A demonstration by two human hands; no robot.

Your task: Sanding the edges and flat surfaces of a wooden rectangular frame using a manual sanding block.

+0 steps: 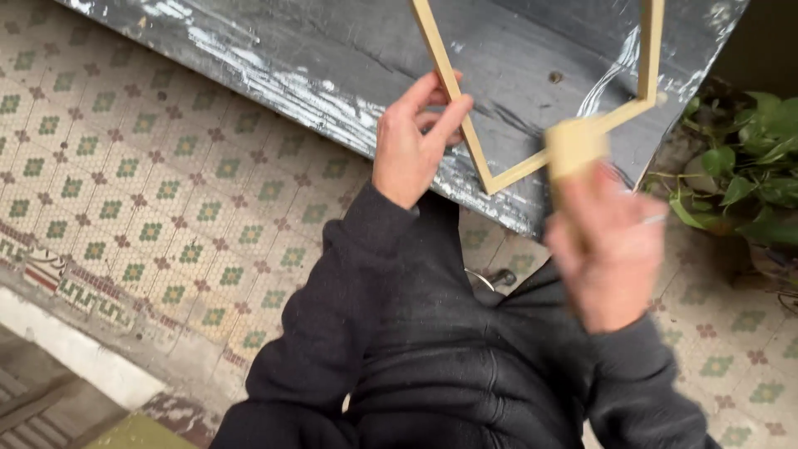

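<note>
A: Hands first. Left hand?

B: Raised in front of the chest, wrist bent back, black sleeve running down from it. Its fingers are pinched on the left bar of the wooden frame, thumb on one side, fingertips on the other.

A: Right hand?

B: Blurred by motion, back of the hand toward the camera, just below the frame's lower bar. Fingers are curled around a small tan block, and the block is pressed against that lower bar near the frame's bottom right corner. The exact finger placement is too blurred to make out, but the block is clamped.

A: Where is the frame?

B: Held in the air in front of the dark grey counter, whose edge shows white scuffs. The frame's top is cut off by the picture edge. It's thin, pale wood, tilted so its lowest corner points down toward the person.

A: Counts?

B: One frame, three bars visible. One block. Two hands, both the person's own. One counter.

A: Anything else around the frame?

B: Right of the frame, a green leafy plant, one clump. Left of and below the frame, a patterned tiled floor with green and brown flower motifs.
</note>
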